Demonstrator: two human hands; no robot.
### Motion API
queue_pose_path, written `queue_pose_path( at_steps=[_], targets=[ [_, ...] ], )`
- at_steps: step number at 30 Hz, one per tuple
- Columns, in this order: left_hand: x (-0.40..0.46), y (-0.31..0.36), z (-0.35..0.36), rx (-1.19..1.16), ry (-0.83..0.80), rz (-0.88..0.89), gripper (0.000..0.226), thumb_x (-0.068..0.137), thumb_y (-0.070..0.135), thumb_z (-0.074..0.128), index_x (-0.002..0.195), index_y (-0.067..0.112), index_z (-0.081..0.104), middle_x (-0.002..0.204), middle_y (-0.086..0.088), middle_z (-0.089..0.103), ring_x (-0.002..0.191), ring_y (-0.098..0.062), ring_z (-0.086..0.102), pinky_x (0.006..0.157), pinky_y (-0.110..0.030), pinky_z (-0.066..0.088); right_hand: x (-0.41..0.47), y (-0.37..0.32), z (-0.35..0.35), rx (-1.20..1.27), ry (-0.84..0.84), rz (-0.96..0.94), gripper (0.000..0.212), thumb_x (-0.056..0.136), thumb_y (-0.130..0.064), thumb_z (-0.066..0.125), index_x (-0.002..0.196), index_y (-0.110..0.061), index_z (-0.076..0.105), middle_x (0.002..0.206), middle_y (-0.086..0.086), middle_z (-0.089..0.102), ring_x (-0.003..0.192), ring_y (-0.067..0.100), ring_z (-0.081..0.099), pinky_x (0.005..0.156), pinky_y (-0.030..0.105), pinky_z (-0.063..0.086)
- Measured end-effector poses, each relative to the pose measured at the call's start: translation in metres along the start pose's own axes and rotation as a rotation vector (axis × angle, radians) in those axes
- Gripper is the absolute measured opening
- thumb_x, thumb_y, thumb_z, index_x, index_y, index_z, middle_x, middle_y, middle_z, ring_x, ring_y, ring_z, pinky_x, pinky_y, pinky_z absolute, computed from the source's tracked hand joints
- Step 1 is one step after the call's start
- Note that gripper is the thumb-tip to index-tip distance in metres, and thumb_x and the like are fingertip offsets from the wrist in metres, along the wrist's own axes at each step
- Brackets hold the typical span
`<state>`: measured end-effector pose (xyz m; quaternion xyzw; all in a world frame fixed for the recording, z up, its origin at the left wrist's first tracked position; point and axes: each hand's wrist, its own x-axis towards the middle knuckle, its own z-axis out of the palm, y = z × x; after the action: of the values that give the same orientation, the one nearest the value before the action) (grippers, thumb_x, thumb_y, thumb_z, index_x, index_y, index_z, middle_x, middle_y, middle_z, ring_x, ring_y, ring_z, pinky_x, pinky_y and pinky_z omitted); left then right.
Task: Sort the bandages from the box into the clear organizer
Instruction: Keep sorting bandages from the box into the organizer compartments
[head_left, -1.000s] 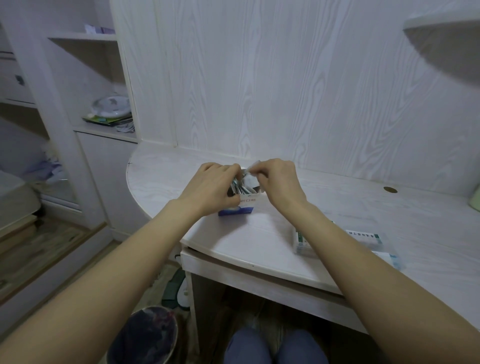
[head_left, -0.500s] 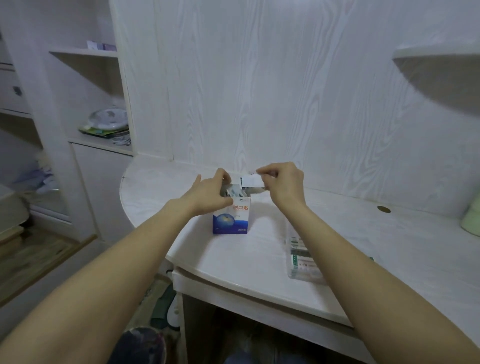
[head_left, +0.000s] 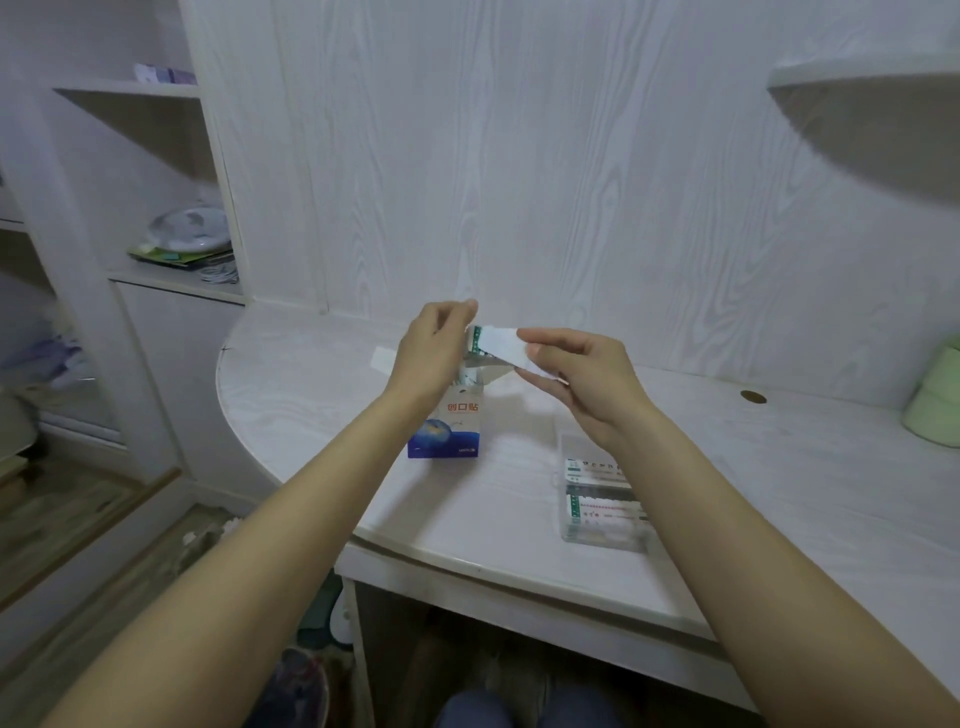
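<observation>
A small white and blue bandage box (head_left: 453, 421) with red characters stands upright on the white desk (head_left: 311, 384), its top open. My left hand (head_left: 434, 353) hovers just above the box, fingers pinched on the left end of a stack of bandages (head_left: 493, 344). My right hand (head_left: 576, 379) pinches the same white strips from the right side. The stack is held above the box, clear of its opening. The clear organizer (head_left: 597, 506) lies on the desk to the right, partly behind my right forearm, with bandages lying flat inside.
A wood-grain wall panel stands right behind the desk. A pale green object (head_left: 935, 405) sits at the far right edge. A cable hole (head_left: 753, 397) is in the desk surface. Shelves (head_left: 182, 280) with a round dish stand at the left. A bin is below.
The box now stands in view, and both hands have lifted higher above it. A bunch of bandages has come out of the box. The camera has tilted up a little.
</observation>
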<state>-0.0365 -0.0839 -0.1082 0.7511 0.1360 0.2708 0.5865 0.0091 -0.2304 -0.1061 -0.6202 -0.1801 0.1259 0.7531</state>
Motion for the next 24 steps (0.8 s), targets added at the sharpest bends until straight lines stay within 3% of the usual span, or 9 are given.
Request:
queue_pose_path(
  at_steps=[5,9,12,17,20,22,24],
  targets=[
    [-0.02,0.003,0.013,-0.07,-0.194,-0.091,0.035,0.097,0.042,0.043,0.107,0.015,0.063,0.099,-0.003,0.068,0.087,-0.017,0.066,0.083,-0.03,0.052,-0.021,-0.003,-0.026,-0.127,-0.118,-0.031,0.017,0.087,0.009,0.059,0.091,-0.002,0.07,0.086,0.011,0.063,0.085,0.018,0.062,0.074,0.025,0.058],
    [-0.037,0.009,0.025,-0.04,-0.635,-0.252,0.031,0.092,0.036,0.055,0.107,0.011,0.064,0.097,-0.017,0.071,0.08,-0.024,0.071,0.072,-0.027,0.059,-0.033,-0.008,-0.048,-0.254,-0.147,-0.05,0.017,0.085,0.008,0.06,0.092,-0.004,0.071,0.077,0.004,0.068,0.076,0.012,0.067,0.078,0.028,0.058],
    [-0.04,0.005,0.033,-0.018,-0.753,-0.292,0.027,0.091,0.027,0.059,0.106,0.005,0.064,0.101,-0.013,0.072,0.08,-0.017,0.071,0.064,-0.019,0.055,-0.04,-0.01,-0.063,-0.326,-0.138,-0.054,0.021,0.083,0.006,0.065,0.1,-0.005,0.07,0.076,0.006,0.068,0.074,0.017,0.069,0.074,0.028,0.058],
    [-0.044,0.0,0.041,0.071,-0.854,-0.338,0.042,0.081,0.017,0.069,0.119,0.002,0.061,0.11,-0.014,0.07,0.111,-0.026,0.063,0.091,-0.028,0.049,-0.046,-0.006,-0.078,-0.427,-0.197,-0.013,0.038,0.08,0.005,0.069,0.111,-0.014,0.055,0.09,0.017,0.071,0.079,0.025,0.071,0.074,0.034,0.059],
    [-0.049,-0.002,0.046,0.002,-0.913,-0.356,0.049,0.079,0.011,0.068,0.125,0.0,0.055,0.113,-0.018,0.067,0.111,-0.028,0.063,0.098,-0.033,0.048,-0.05,-0.003,-0.085,-0.423,-0.241,-0.019,0.039,0.081,0.004,0.069,0.113,-0.01,0.052,0.09,0.016,0.072,0.082,0.026,0.071,0.078,0.036,0.058],
    [-0.055,-0.004,0.051,-0.122,-0.92,-0.4,0.034,0.089,0.005,0.057,0.122,0.0,0.05,0.103,-0.019,0.07,0.094,-0.025,0.069,0.086,-0.029,0.055,-0.051,-0.002,-0.087,-0.426,-0.236,-0.046,0.036,0.081,0.003,0.069,0.112,-0.007,0.054,0.089,0.016,0.072,0.08,0.023,0.071,0.076,0.032,0.058],
    [-0.061,-0.007,0.055,-0.167,-0.886,-0.396,0.018,0.094,0.003,0.049,0.112,-0.001,0.051,0.083,-0.01,0.07,0.064,-0.013,0.064,0.063,-0.02,0.054,-0.051,0.0,-0.088,-0.45,-0.183,-0.072,0.035,0.08,-0.001,0.072,0.111,-0.006,0.057,0.082,0.012,0.07,0.074,0.016,0.07,0.07,0.025,0.057]
  ],
)
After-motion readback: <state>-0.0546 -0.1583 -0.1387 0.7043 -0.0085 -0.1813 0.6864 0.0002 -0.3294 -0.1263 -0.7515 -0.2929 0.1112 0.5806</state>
